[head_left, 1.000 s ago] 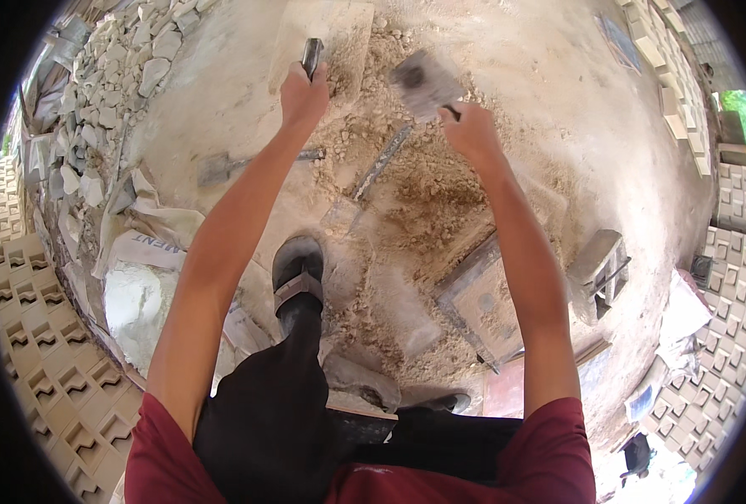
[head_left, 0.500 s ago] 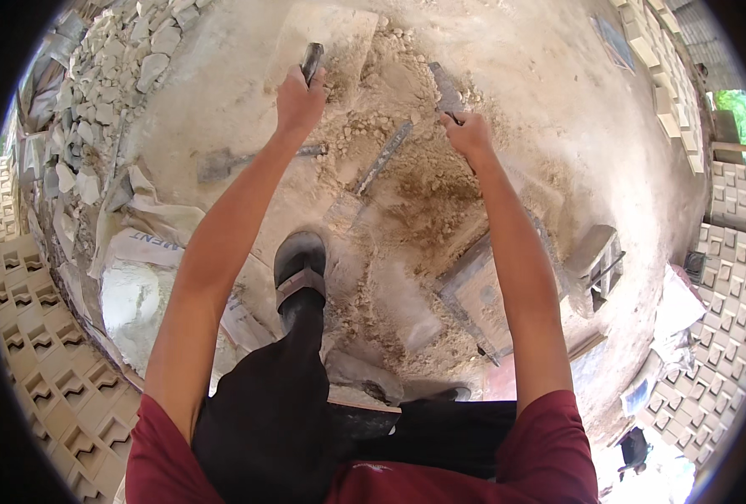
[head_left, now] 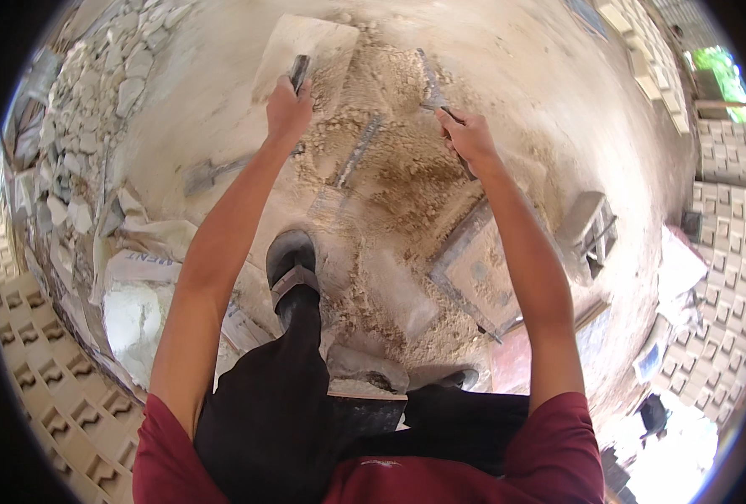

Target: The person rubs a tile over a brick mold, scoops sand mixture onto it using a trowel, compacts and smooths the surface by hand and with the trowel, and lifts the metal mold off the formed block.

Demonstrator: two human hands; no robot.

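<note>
Both your arms reach forward: your left hand [head_left: 287, 113] grips a chisel [head_left: 299, 71] on the stone slab [head_left: 318, 38]; your right hand [head_left: 467, 134] grips a hammer [head_left: 430, 80].

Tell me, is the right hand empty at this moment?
No, the right hand grips the handle of a flat metal tool held over the sandy pile.

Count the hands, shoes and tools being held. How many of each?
Hands: 2, left hand and right hand
Shoes: 1, a black shoe
Held tools: 2, chisel and hammer
Total: 5
</note>
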